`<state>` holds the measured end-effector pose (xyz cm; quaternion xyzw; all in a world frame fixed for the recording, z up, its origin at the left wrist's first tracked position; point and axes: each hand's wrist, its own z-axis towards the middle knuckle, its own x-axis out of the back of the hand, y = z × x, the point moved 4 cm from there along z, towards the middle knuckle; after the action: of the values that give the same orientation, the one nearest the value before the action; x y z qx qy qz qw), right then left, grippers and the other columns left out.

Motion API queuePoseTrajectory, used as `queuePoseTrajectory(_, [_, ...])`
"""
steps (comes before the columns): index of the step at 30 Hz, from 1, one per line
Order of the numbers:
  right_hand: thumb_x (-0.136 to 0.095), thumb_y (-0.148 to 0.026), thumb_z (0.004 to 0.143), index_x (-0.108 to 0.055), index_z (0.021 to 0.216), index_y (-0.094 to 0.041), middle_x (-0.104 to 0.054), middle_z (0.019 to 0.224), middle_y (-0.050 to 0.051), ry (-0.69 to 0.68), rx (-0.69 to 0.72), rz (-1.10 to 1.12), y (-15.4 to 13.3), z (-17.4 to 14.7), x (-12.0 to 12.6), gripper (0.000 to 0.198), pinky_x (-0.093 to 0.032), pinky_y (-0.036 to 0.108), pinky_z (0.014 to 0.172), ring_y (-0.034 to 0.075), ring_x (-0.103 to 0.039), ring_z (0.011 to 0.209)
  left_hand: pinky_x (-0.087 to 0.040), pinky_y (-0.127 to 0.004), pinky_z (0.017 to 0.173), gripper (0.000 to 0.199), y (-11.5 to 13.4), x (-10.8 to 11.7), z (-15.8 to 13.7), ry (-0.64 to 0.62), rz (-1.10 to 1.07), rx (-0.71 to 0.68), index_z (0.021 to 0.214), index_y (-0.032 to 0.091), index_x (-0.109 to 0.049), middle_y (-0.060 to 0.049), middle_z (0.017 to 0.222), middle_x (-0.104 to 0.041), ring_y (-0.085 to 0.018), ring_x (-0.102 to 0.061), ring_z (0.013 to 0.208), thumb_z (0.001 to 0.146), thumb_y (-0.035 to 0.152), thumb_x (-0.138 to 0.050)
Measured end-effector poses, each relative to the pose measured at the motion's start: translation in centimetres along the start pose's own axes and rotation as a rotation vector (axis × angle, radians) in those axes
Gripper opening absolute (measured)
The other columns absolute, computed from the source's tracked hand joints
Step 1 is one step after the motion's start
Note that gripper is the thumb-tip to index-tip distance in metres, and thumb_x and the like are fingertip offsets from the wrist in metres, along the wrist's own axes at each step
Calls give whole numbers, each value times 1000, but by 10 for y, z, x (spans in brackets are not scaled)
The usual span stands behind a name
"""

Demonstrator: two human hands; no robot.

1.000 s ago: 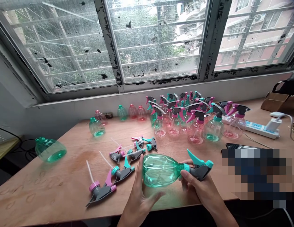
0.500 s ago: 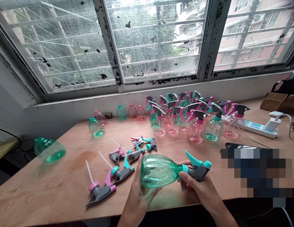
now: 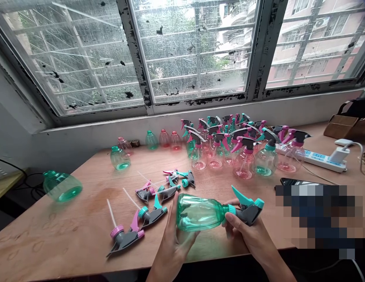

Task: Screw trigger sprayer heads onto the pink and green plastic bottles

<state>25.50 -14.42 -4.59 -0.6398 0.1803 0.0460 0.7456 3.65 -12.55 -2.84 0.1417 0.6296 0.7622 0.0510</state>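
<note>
One green bottle [image 3: 198,213] lies on its side between the two hands, held over the near part of the worktop [image 3: 73,231]. Its long axis runs across the person's front, base to the left, neck to the right and tipped slightly toward the near edge. The left hand [image 3: 174,244] is cupped about the base — fingers at its end, thumb underneath. The right hand [image 3: 247,231] is nearer the neck, its thumb and fingers pinching the turquoise collar [image 3: 232,210] where the grey spray head [image 3: 250,212] meets the bottle. The trigger [image 3: 241,196] points up and away; whether the collar is fully seated is hard to tell behind the thumb.

Just left of the left hand, loose spray heads [image 3: 123,239] lie with their tubes sticking out. Farther left, a headless green bottle [image 3: 63,188] leans — other headless bottles [image 3: 120,158] stand toward the wall. Beyond the right hand, pink and green bottles with heads fitted [image 3: 244,165] crowd together, beside a white power strip [image 3: 320,159].
</note>
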Motion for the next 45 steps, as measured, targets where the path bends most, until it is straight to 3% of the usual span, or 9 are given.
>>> queuePoseTrajectory(6, [-83,-49,84,-71,103,-22,-72,62,-1,-24,0,-29,1,0,-2,36,-48,28,50,16,-61,47,-16,-50,131,106,-4,1,0,-19,-78,41,166,34,-9,-6,175,-17,-36,-21,159,87,52,-78])
queuePoseTrajectory(10, [-83,-48,85,-72,106,-22,-68,59,-3,-55,-2,-28,0,-1,-4,35,-49,29,51,16,-61,49,-22,-52,130,93,-9,4,0,-18,-67,57,164,27,-24,-10,171,-31,-39,-17,159,90,57,-71])
queuePoseTrajectory(17, [-83,-47,86,-69,103,-22,-72,64,-2,10,24,-19,0,2,1,33,-45,25,47,14,-61,44,-18,-47,131,92,-2,0,0,-57,12,-19,163,44,-17,1,175,-19,-33,-26,158,92,44,-75])
queuePoseTrajectory(23, [-83,-47,86,-73,101,-21,-72,64,-1,-58,1,-19,3,1,-3,31,-49,25,49,14,-62,48,-16,-49,131,106,-7,4,1,-9,-53,44,166,31,-7,-6,176,-14,-36,-17,160,88,54,-75])
queuePoseTrajectory(26, [-82,-47,86,-73,98,-21,-71,63,-1,-75,-9,-21,3,0,-3,30,-49,26,50,14,-62,49,-18,-52,131,101,-7,4,1,-17,-77,33,166,26,-14,-10,174,-23,-39,-18,159,89,55,-74])
queuePoseTrajectory(29, [-81,-47,87,-71,102,-22,-71,62,-2,-54,8,-31,1,1,-1,31,-48,26,50,14,-62,48,-15,-51,132,96,-3,3,1,-22,-5,-15,164,31,-25,-6,172,-28,-37,-20,159,87,47,-79])
queuePoseTrajectory(34, [-82,-46,87,-67,103,-23,-73,65,-2,-21,6,-3,0,2,1,32,-47,25,48,15,-64,46,-17,-54,131,87,-3,1,0,-39,44,-45,163,44,-17,0,175,-20,-33,-19,160,95,40,-72])
queuePoseTrajectory(39, [-81,-45,87,-68,105,-22,-73,65,-1,-49,-6,-38,2,1,0,33,-48,26,50,15,-63,47,-15,-59,130,101,-8,2,2,-21,-10,-11,165,37,-12,-4,176,-15,-39,-12,160,89,46,-77])
queuePoseTrajectory(45, [-82,-44,87,-68,106,-22,-74,66,-1,-52,-4,-35,1,0,0,32,-49,26,51,14,-63,48,-20,-58,130,86,-1,0,5,-25,-19,5,164,35,-21,-6,172,-28,-39,-22,158,95,45,-71])
